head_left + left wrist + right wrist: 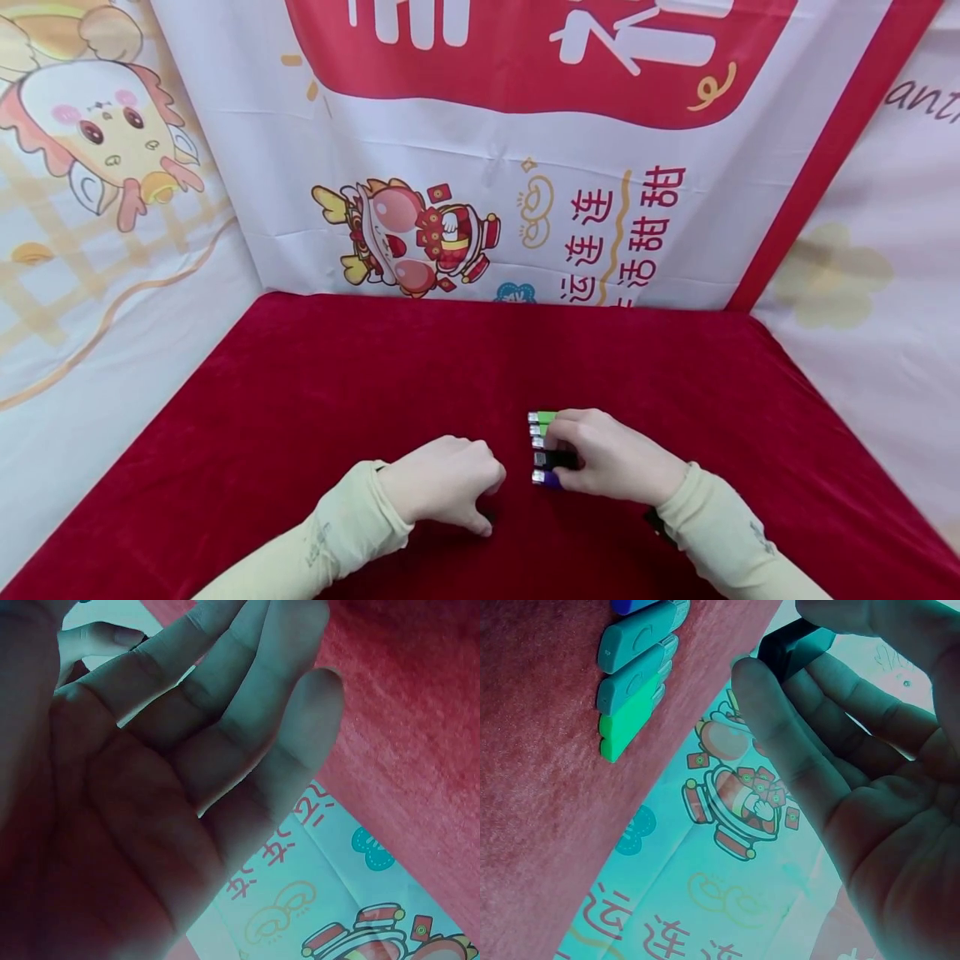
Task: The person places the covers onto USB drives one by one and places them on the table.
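Note:
My right hand [611, 454] is over a short row of USB sticks on the red cloth. Between its thumb and fingers it pinches a black USB stick [799, 649]. Green USB sticks [546, 416] lie at the far end of the row, a purple USB stick [550, 479] at the near end. Their silver ends point left. To the left of the row, my left hand [446, 479] is low over the cloth, fingers bent in the head view. A small dark patch [488, 515] shows at its thumb tip; I cannot tell if it is held.
Red velvet cloth [337, 383] covers the table. At its back edge hangs a white and red banner [450, 133] with cartoon figures. Printed cloth walls [97, 250] stand on both sides. A dark piece [658, 523] shows by the right sleeve's cuff.

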`<action>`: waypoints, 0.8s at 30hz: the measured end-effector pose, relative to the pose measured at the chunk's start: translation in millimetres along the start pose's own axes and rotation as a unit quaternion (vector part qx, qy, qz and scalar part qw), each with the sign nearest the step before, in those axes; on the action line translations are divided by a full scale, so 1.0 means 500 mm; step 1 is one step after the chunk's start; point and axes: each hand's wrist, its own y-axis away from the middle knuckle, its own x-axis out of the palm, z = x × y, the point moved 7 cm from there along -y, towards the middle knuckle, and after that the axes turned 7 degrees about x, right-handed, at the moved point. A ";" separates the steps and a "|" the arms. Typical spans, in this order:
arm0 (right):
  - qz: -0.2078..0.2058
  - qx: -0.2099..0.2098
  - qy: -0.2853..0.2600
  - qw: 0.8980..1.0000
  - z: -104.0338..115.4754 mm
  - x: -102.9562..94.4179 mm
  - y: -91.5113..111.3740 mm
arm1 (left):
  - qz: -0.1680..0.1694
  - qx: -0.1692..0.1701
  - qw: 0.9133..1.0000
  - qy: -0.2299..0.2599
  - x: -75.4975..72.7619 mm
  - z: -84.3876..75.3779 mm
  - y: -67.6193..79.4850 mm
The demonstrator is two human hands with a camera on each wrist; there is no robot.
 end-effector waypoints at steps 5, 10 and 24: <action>0.001 0.003 -0.002 1.000 0.000 0.001 -0.001 | -0.005 0.009 1.000 -0.012 0.006 -0.005 -0.001; 0.000 0.002 -0.001 1.000 0.001 0.003 -0.002 | -0.010 0.019 1.000 -0.019 0.010 -0.008 -0.002; 0.005 0.004 0.000 1.000 0.002 0.011 -0.004 | -0.009 0.033 0.999 -0.023 0.017 -0.013 -0.004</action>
